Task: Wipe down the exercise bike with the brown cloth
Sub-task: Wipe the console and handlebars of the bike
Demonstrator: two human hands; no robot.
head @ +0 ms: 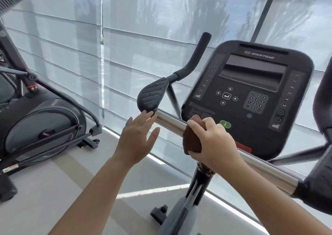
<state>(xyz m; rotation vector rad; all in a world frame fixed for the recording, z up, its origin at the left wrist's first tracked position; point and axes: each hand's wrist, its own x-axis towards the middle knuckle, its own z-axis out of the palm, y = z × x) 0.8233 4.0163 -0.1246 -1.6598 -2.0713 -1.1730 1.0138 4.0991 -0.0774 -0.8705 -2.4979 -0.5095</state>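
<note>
The exercise bike has a chrome handlebar (170, 121) running from left of centre down to the right, with a black console (251, 98) behind it. My right hand (213, 143) grips the brown cloth (191, 141), wrapped around the chrome bar just below the console. My left hand (138, 135) is open with fingers spread, its fingertips touching the bar's left end beside the black elbow pad (152, 94). A black curved grip (197, 55) rises behind the pad.
An elliptical machine (41, 123) stands on the floor at the left. Window blinds (143, 28) fill the wall behind the bike. The bike's right pad and grip (321, 180) sit at the right edge. The stem and base (181, 207) drop below the bar.
</note>
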